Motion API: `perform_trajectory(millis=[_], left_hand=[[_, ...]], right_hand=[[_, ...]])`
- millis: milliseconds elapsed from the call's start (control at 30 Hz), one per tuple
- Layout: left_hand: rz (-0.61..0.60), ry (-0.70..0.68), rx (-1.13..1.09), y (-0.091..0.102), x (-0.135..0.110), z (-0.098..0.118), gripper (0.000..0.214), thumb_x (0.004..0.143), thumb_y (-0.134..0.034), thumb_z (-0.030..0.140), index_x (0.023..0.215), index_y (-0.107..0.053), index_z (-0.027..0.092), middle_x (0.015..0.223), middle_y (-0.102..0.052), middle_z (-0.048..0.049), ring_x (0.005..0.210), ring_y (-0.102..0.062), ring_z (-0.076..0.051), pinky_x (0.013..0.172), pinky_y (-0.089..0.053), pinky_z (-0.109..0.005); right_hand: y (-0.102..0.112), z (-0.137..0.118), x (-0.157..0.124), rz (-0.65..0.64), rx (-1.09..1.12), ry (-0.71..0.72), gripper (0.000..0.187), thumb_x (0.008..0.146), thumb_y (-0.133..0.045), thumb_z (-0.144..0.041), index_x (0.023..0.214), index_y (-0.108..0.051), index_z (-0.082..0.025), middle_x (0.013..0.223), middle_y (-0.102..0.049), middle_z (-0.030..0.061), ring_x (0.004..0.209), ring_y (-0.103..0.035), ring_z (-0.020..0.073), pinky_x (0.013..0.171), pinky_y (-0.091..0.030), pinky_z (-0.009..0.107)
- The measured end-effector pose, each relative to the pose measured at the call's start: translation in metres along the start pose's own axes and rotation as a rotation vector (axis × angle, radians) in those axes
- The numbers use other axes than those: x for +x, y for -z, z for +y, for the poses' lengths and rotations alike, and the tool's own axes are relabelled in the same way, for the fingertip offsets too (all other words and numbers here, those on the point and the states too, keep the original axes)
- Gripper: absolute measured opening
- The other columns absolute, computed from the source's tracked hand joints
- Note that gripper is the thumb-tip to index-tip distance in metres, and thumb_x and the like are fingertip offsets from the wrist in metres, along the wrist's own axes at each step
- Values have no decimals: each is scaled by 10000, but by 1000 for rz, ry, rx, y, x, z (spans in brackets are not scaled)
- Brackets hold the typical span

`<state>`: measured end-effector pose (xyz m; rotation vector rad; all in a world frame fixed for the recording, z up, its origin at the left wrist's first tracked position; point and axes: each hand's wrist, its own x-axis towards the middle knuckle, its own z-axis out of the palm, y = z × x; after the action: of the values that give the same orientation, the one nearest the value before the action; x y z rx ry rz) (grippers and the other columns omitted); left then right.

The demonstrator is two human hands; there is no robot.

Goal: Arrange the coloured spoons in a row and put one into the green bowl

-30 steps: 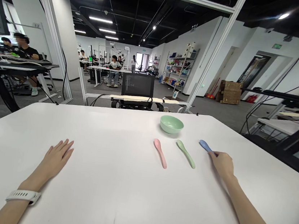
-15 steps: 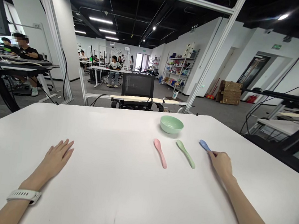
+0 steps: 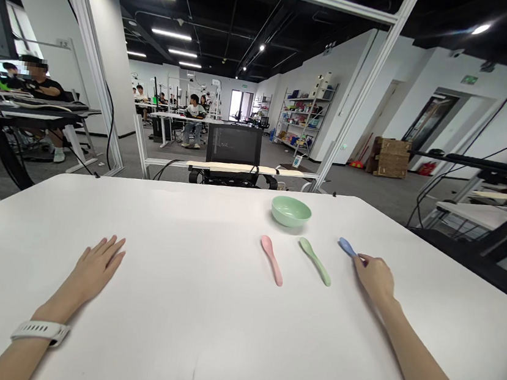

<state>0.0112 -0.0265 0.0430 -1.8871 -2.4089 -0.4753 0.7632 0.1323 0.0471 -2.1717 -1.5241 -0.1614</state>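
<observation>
**A:** What's on the worktop [image 3: 176, 217]?

**B:** Three plastic spoons lying flat, and a pale green bowl [image 3: 291, 212] sitting upright toward the far edge. Left to right: pink spoon [image 3: 272, 260], green spoon [image 3: 315, 262], blue spoon [image 3: 347, 246]. All three heads point away from the person.

**A:** Right hand [image 3: 374, 277]?

**B:** At the blue spoon, nearest the bowl side of the row's right end. Fingers curled loosely, touching the handle, with the blue head showing beyond them. Spoon flat on the worktop. Firm pinch or light touch? Can't tell from this view.

**A:** Left hand [image 3: 96, 268]?

**B:** Open, palm down, flat on the worktop, well apart from the spoons. White wristband [image 3: 40, 332] on that wrist.

**A:** Step in hand?

**B:** My read: reach complete, grasp at the blue spoon under way. Pink and green untouched. Raising the blue one would call for the fingers closing firmly round the handle first.
</observation>
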Motion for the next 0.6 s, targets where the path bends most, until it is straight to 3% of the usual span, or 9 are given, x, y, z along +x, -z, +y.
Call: perform_trajectory(millis=[433, 600], left_hand=[[-4, 3, -2, 1, -1, 1, 778, 1036, -209, 541, 1594, -557, 125, 1728, -474, -178, 1634, -401, -377, 1322, -316, -634], [-9, 9, 7, 0, 0, 0, 772, 1031, -216, 544, 1597, -559, 146, 1728, -485, -158, 1636, -402, -361, 1328, -315, -608]], right_hand=[[-2, 1, 0, 18, -4, 26, 672, 1023, -385, -576, 1145, -853, -109, 1083, -786, 249, 913, -719, 354, 804, -534, 443], [0, -2, -1, 54, 14, 35, 711, 1009, -398, -663, 1073, -858, -124, 1037, -785, 242, 867, -712, 349, 783, -536, 447]])
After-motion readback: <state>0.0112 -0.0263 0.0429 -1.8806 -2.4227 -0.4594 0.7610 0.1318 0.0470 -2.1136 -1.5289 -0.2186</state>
